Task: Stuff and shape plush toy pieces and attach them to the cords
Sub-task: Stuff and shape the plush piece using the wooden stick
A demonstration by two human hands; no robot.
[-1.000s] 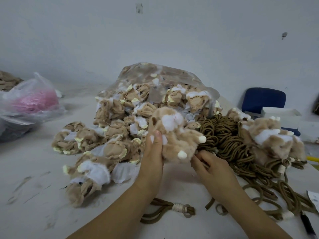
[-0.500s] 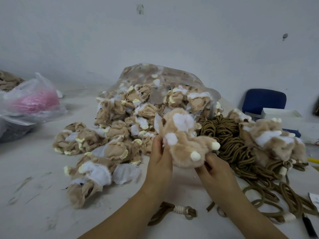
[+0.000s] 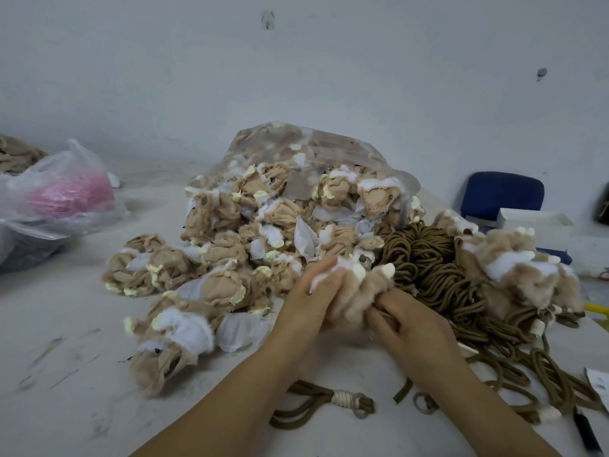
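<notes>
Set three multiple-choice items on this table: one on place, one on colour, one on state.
1. The cord pile lies where from the held toy?
A. to its right
B. to its left
C. under it

2. The bundle in the plastic bag at far left is:
A. green
B. pink
C. yellow

3. The toy is:
A. lying untouched
B. held by one hand
C. gripped by both hands

Answers:
1 A, cords heap right of the toy.
2 B, pink shows through the plastic.
3 C, left hand and right hand both curl round it.
</notes>
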